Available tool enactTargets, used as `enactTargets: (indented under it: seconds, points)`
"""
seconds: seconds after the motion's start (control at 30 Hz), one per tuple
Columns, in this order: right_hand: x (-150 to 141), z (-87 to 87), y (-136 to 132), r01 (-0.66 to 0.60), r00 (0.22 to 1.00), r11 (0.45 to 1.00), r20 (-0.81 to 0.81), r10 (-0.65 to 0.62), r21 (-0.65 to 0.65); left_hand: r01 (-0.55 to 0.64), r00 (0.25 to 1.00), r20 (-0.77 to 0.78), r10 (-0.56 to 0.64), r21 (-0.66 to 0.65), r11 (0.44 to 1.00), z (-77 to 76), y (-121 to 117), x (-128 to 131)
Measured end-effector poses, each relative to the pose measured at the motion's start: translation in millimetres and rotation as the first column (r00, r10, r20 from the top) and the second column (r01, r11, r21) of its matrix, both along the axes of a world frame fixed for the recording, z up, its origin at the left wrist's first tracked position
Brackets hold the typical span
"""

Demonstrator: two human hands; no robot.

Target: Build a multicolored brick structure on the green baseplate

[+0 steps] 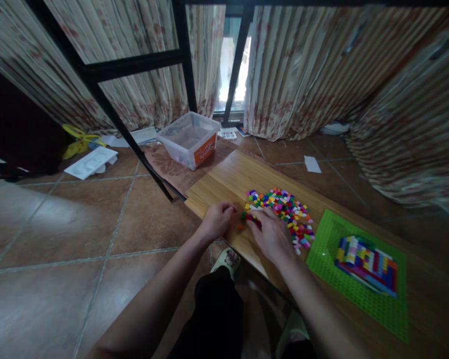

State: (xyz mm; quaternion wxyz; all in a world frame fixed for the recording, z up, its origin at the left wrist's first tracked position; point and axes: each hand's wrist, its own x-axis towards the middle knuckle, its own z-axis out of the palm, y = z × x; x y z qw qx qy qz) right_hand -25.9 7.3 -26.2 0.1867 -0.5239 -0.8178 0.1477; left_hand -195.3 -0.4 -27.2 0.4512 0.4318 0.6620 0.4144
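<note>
Wooden bench [224, 174] bears loose bricks [280, 202], probably light, stiff and slick, best pinched by opposite sides. At the pile's seven o'clock, the right hand [272, 237] bends its fingers near strays, grip unclear; at nine, the left hand [217, 220] curls, contents hidden. Green baseplate [322, 249]: four o'clock; clear bin [183, 142]: ten.

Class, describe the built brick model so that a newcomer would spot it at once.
Find the wooden board, then the green baseplate towards its right. The multicoloured brick model sits on it, its bricks joined into one block, unlike the loose bricks beside the baseplate.
</note>
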Motion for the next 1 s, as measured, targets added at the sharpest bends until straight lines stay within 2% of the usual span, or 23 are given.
enactTargets:
  seconds: [0.13, 0.23, 0.3, 0.43, 0.53, 0.67, 0.73, 0.87, 1.0]
  points:
    - [-3, -5.3, 1, -0.009, 1.000, 1.000, 0.001, 0.009, -0.003, 0.167, 0.962, -0.223, -0.158, 0.023, 0.986, -1.8, 9, 5]
    - [6, -9.9, -2, 0.039, 0.999, 0.998, -0.034, -0.037, 0.043, 0.244, 0.920, -0.318, -0.228, 0.010, 0.970, -3.4, 9, 8]
    - [14, -11.7, -3, 0.086, 0.996, 0.994, -0.041, -0.083, 0.072, 0.295, 0.871, -0.409, -0.272, -0.008, 0.955, -3.8, 8, 9]
    - [24, -11.5, -7, 0.164, 0.986, 0.978, -0.062, -0.158, 0.125, 0.413, 0.713, -0.596, -0.369, -0.069, 0.908, -2.8, 10, 8]
    - [22, -11.1, -9, 0.150, 0.986, 0.978, -0.098, -0.137, 0.142, 0.440, 0.690, -0.615, -0.382, -0.063, 0.896, -1.1, 11, 8]
    - [12, -11.5, -10, 0.062, 0.988, 0.990, -0.149, -0.042, 0.130, 0.438, 0.694, -0.613, -0.378, -0.058, 0.897, 1.9, 10, 7]
    - [7, -10.9, -8, 0.035, 0.986, 0.992, -0.164, -0.014, 0.121, 0.441, 0.731, -0.563, -0.387, -0.043, 0.896, 3.9, 8, 4]
    - [5, -6.2, -4, -0.028, 0.970, 0.997, -0.241, 0.045, 0.074, 0.468, 0.849, -0.307, -0.430, 0.061, 0.882, 8.2, 3, 0]
    - [8, 0.2, -8, -0.032, 0.907, 0.999, -0.418, 0.038, 0.021, 0.430, 0.903, -0.058, -0.427, 0.167, 0.887, 11.4, -7, 6]
